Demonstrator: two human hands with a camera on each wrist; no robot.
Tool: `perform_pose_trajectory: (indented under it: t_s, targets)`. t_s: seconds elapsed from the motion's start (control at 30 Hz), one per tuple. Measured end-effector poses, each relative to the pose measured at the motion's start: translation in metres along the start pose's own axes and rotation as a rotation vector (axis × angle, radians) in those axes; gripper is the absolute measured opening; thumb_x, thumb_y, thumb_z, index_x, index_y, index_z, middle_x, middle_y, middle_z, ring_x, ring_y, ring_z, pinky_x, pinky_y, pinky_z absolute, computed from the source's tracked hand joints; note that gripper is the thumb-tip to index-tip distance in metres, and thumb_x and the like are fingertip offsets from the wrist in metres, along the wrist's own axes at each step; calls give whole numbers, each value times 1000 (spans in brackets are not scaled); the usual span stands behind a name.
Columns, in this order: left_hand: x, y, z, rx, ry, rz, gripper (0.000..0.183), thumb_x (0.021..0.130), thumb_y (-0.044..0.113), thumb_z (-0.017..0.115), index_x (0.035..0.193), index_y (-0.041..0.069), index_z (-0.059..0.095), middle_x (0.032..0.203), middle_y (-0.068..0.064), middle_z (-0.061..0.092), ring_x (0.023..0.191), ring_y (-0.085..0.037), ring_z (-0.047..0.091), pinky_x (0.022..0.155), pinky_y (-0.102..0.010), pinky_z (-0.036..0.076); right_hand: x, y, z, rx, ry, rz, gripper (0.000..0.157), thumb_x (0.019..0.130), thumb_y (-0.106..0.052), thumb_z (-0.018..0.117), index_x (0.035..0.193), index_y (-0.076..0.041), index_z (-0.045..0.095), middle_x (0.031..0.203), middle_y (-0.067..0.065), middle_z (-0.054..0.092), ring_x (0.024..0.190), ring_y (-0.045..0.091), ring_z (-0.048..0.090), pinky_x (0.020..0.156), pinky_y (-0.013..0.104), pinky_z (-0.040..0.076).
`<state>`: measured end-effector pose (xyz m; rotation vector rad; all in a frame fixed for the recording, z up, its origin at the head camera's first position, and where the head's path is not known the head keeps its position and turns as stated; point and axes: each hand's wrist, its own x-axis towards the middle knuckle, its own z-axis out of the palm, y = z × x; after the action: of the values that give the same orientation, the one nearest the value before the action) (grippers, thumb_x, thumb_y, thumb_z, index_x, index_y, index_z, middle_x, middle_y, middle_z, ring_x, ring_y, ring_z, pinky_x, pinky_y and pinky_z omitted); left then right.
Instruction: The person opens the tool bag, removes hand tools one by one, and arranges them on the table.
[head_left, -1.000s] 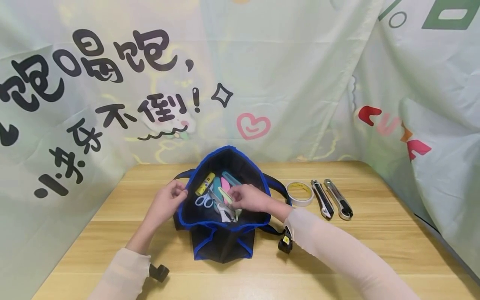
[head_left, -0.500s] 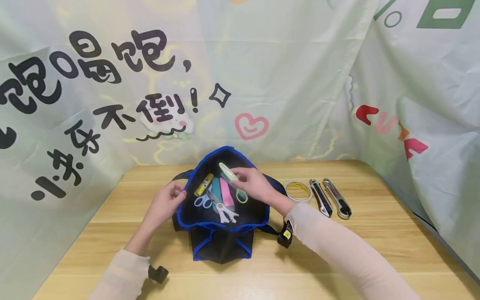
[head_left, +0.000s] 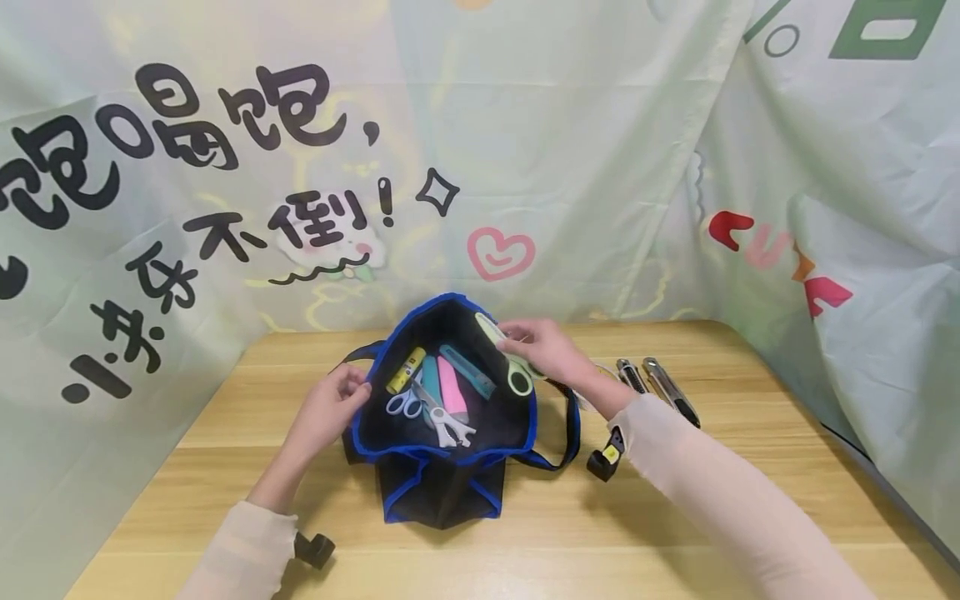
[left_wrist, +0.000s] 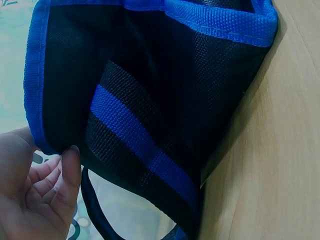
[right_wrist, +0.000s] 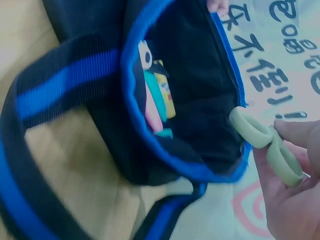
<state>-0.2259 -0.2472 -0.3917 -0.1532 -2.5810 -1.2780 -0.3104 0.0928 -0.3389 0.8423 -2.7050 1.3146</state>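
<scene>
A black bag with blue trim (head_left: 442, 496) stands gaping on the table. My left hand (head_left: 330, 408) pinches its left rim; in the left wrist view, thumb and fingers (left_wrist: 71, 165) meet at the blue-edged corner. With my right hand (head_left: 551, 350) I grip pale green scissors (head_left: 517, 379) over the bag's right rim. Their two handle loops (right_wrist: 250, 127) show in the right wrist view. Inside the bag lie a yellow glue stick (head_left: 406, 371), light blue and white scissors (head_left: 442, 423), a pink-bodied tool (head_left: 452, 387) and a teal cutter-like tool (head_left: 467, 371).
Right of the bag, two utility knives (head_left: 671, 392) lie on the wooden table (head_left: 525, 550). A tape roll (head_left: 585, 398) is mostly behind my right forearm. The bag's strap (head_left: 573, 425) loops out on the right. A printed cloth (head_left: 600, 167) hangs behind.
My right hand has lifted the pale green scissors from among the bag's contents and carried them right, to the rim. My left hand stays at the left rim.
</scene>
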Motion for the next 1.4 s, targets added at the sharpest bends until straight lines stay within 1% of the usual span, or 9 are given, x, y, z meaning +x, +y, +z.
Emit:
perform_pose_trajectory:
  t_s: [0.27,0.4,0.57,0.7,0.83,0.97,1.17,1.27,1.4]
  targets:
    - [-1,0,-3,13,6,-11,17,95,14,61,106,2,57,88,-12,62,62,-20,57,53,-31,52,-15,13,-33,-1,45,66,45,94,-33,67,131,-8,62,113,12,68,104,30,61,87,47,50]
    - [-1,-1,-4,36,13,-11,18,95,16,61,106,2,57,88,-11,63,62,-19,57,54,-30,51,-21,26,-47,-6,83,85,45,94,-33,66,129,-6,62,108,13,69,96,28,63,79,41,51]
    - [0,-1,-6,35,14,-12,18,96,17,61,106,2,57,87,-11,62,62,-19,57,54,-30,52,-33,43,-68,27,142,145,45,94,-32,67,128,-4,62,105,15,68,90,26,61,71,34,52]
    - [1,-2,-7,32,19,-8,17,96,17,61,104,2,57,86,-11,63,61,-19,57,53,-30,51,-47,54,-86,55,197,191,48,94,-31,66,132,-2,59,107,18,66,87,23,59,68,32,50]
    - [1,-2,-7,30,29,-10,15,95,15,61,104,2,58,86,-11,63,62,-18,57,54,-30,51,-63,69,-103,24,251,220,51,95,-34,64,133,-1,57,112,22,64,83,20,57,65,29,49]
    - [2,-4,-7,13,32,-21,16,95,15,61,104,2,58,87,-12,63,64,-18,58,55,-30,53,-77,86,-117,-17,295,243,51,96,-36,63,131,1,59,116,25,63,83,14,56,66,25,47]
    - [2,-5,-6,-6,29,-24,16,95,16,61,103,2,57,87,-12,63,65,-19,58,55,-31,54,-96,117,-133,12,343,303,54,96,-35,62,131,5,57,119,19,62,84,2,54,70,18,47]
    - [2,-4,-6,-8,27,-27,16,95,16,61,103,2,57,87,-12,63,65,-19,58,55,-31,54,-104,132,-139,6,349,344,55,96,-37,61,131,5,56,119,16,62,84,0,53,70,18,47]
    - [1,-2,-6,-8,23,-28,16,96,16,61,103,2,57,87,-12,63,64,-18,58,56,-34,55,-114,151,-146,19,316,402,59,98,-38,57,135,7,51,129,21,57,90,1,50,75,21,45]
